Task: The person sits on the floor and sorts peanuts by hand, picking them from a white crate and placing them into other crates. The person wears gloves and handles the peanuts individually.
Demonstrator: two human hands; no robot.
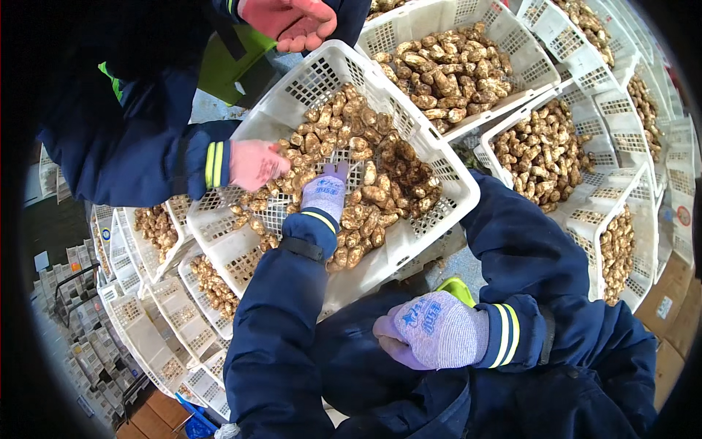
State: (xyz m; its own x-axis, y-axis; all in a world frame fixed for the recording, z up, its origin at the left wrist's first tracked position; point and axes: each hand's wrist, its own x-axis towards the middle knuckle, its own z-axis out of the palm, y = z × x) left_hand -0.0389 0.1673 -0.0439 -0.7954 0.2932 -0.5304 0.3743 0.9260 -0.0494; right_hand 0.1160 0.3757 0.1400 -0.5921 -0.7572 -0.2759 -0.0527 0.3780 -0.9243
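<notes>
A white plastic crate [447,148] with lattice walls stands before me, partly filled with brown, knobbly root vegetables [362,217], some darker and damp-looking at its right. My left hand [324,193], in a purple-and-grey knit glove, reaches into the crate's middle, fingers touching the floor grid among the pieces; whether it grips one cannot be told. My right hand [433,330], gloved alike, is curled near my lap, outside the crate; its palm side is hidden, so any content is unseen. Left of my left hand, a co-worker's pink-gloved hand [258,164] touches pieces in the same crate.
The co-worker's other pink-gloved hand [290,24] is held palm up beyond the crate. More crates of the same roots stand at the upper right [518,99], right [595,230] and left [184,274]. Cardboard boxes [666,307] lie at the far right, and stacked containers [82,329] at the lower left.
</notes>
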